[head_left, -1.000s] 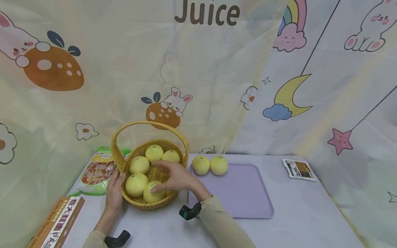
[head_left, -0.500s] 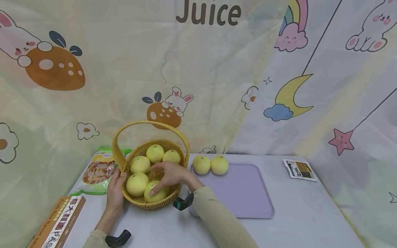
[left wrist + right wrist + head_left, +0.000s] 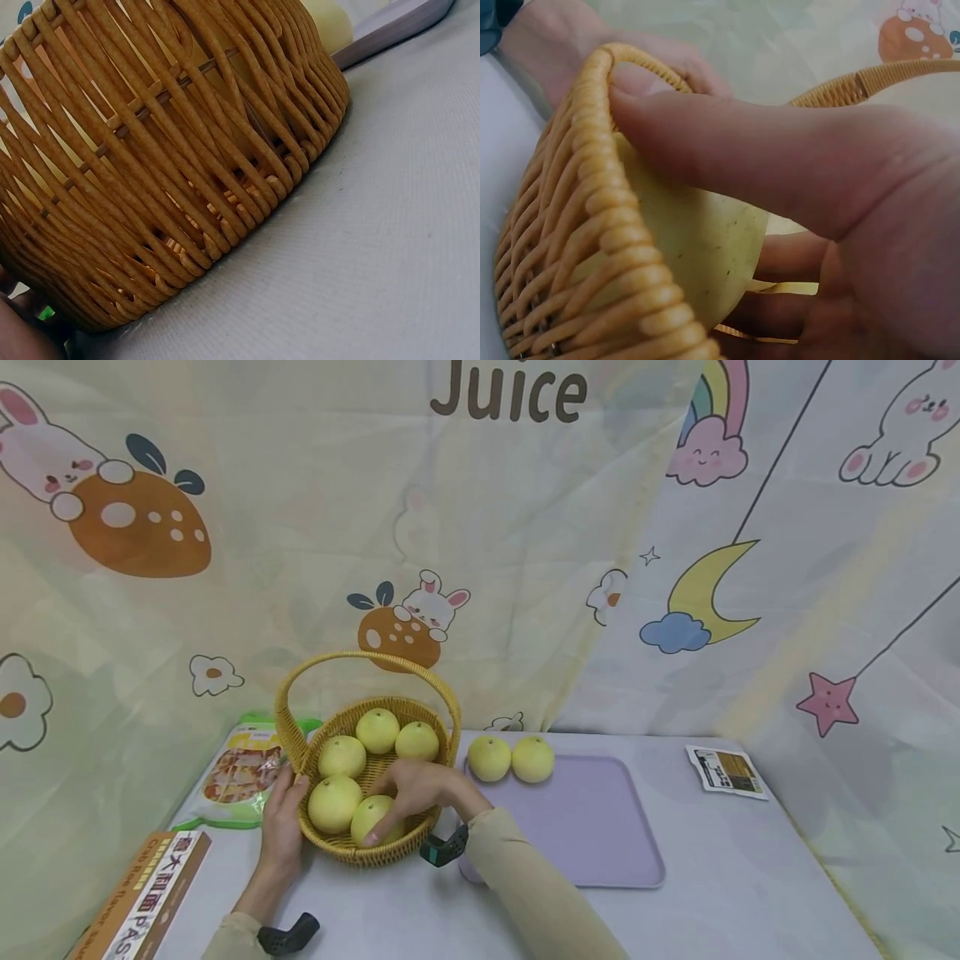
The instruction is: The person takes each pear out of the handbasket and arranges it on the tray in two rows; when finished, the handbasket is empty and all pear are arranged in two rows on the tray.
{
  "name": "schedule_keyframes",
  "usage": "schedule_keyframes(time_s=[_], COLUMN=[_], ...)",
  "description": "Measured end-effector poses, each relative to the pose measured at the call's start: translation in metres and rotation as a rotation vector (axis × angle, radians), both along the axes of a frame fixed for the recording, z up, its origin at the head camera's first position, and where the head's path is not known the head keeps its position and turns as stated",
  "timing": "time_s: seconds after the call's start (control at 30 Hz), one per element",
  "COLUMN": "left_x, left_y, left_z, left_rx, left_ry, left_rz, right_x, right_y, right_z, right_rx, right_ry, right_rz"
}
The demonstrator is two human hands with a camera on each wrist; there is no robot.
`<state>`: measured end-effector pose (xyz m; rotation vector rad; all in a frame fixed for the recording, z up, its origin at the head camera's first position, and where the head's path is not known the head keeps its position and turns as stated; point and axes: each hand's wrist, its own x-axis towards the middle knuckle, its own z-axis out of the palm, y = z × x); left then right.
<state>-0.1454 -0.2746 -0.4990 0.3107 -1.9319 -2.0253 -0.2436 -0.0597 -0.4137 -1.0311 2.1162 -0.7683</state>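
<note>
A yellow wicker basket (image 3: 360, 853) with a tall arched handle holds several round, yellow-green pears (image 3: 334, 804). My left hand (image 3: 281, 827) holds the basket's left side near the foot of the handle; part of that hand is hidden in the left wrist view. Inside the basket, my right hand (image 3: 420, 787) grips the nearest pear (image 3: 697, 251). Its thumb lies over the pear's top, and the fingers curl round the far side, as the right wrist view shows. Two more pears (image 3: 511, 759) sit side by side at the back left of a purple tray (image 3: 577, 827).
A green-edged food bag (image 3: 236, 781) lies behind the left hand. At the front left is a brown pasta box (image 3: 142, 893). A small white-and-brown packet (image 3: 726, 771) lies at the back right. A printed cloth (image 3: 510, 527) hangs behind the table.
My right hand has sunk lower into the basket, and its fingers have drawn in round the near pear. The left hand keeps its hold on the basket.
</note>
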Motion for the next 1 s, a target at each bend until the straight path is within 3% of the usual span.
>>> schedule_keyframes(time_s=[0.1,0.37,1.0], left_x=[-0.001,-0.002,-0.001], left_y=[0.0,0.0,-0.001], left_z=[0.0,-0.001,-0.001], left_rx=[0.002,-0.001,-0.012], left_ry=[0.005,0.007,-0.032], left_rz=[-0.002,-0.006,0.002], right_x=[0.0,0.001,0.012], right_y=[0.0,0.0,0.012], right_z=[-0.001,-0.002,-0.004], right_rx=[0.003,0.021,-0.21], right_ry=[0.01,0.058,0.11], right_rz=[0.024,-0.018,-0.109])
